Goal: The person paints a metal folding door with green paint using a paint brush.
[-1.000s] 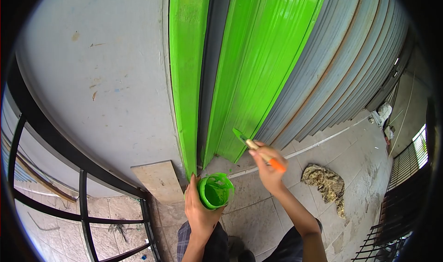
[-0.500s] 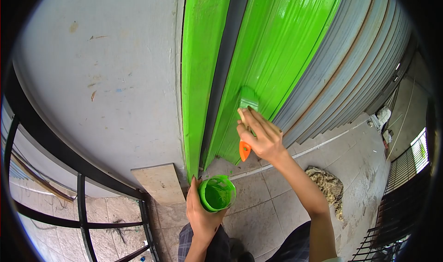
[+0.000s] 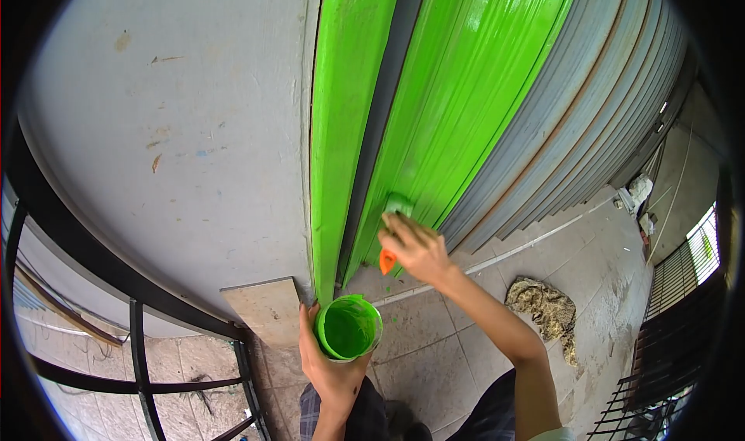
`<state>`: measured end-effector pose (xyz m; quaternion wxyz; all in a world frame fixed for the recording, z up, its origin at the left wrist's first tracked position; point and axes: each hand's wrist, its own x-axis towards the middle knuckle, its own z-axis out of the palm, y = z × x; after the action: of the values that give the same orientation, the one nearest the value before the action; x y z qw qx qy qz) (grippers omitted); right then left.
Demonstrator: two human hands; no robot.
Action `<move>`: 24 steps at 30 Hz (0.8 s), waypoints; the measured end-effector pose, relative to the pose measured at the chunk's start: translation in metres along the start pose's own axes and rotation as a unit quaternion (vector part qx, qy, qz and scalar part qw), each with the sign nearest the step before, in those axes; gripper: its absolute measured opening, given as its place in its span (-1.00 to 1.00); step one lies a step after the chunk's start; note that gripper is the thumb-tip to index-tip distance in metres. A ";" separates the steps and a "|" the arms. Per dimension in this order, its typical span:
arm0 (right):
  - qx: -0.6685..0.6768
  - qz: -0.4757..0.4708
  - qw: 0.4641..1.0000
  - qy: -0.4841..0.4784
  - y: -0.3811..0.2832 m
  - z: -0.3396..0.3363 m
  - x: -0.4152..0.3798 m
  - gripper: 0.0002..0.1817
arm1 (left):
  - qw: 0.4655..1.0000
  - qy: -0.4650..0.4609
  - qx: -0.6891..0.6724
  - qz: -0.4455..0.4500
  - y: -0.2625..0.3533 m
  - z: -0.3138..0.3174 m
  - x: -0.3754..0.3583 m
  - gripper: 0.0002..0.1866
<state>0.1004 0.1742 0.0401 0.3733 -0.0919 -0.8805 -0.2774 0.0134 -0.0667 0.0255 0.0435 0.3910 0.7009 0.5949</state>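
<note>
My right hand is closed round a paintbrush with an orange handle. Its bristles press on the lower part of a ribbed metal panel coated in wet-looking green paint. Lower down, my left hand grips a small paint cup from the side. Green paint lies inside the cup and smears its rim. A green post runs upright left of the panel, with a dark grey strip between them.
Unpainted grey corrugated metal curves away on the right. A pale wall fills the left, with a tile piece leaning against it. A black metal frame stands lower left. A crumpled cloth lies on the tiled floor.
My right hand and the brush have moved down and slightly left along the green panel. The cup in my left hand has shifted a little to the left.
</note>
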 end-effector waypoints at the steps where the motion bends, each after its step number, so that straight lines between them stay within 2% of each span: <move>1: -0.010 0.008 1.000 0.025 0.012 -0.019 0.023 -0.89 | 1.000 -0.004 0.001 -0.002 0.000 0.000 -0.001 0.16; 5: -0.069 0.013 0.990 0.124 0.037 -0.073 0.085 -0.93 | 1.000 -0.018 -0.010 -0.014 0.000 0.000 -0.002 0.17; 8: -0.067 0.014 0.993 0.098 0.020 -0.042 0.063 -0.94 | 1.000 -0.017 -0.014 -0.010 -0.001 0.001 -0.002 0.17; 12: -0.051 -0.022 0.998 0.002 -0.009 0.000 0.009 -0.89 | 1.000 -0.011 -0.005 -0.006 0.001 -0.002 -0.002 0.16; 15: 0.071 0.031 0.995 -0.061 -0.022 -0.003 -0.001 -0.87 | 1.000 -0.013 -0.005 -0.010 0.001 -0.002 -0.003 0.16; 18: 0.030 0.010 0.999 -0.036 0.000 -0.017 0.022 -0.88 | 1.000 -0.017 -0.007 -0.003 0.002 -0.001 -0.002 0.16; 20: 0.021 0.046 0.999 0.003 0.025 -0.039 0.055 -0.88 | 1.000 -0.022 -0.013 -0.002 0.002 0.000 -0.004 0.17; 24: -0.077 0.013 0.987 0.141 0.036 -0.077 0.095 -0.90 | 0.999 -0.033 -0.019 -0.009 0.004 -0.002 -0.006 0.17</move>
<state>0.0936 0.1572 0.1660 0.4892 -0.0919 -0.7939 -0.3492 0.0181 -0.0720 0.0274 0.0797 0.4031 0.6912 0.5945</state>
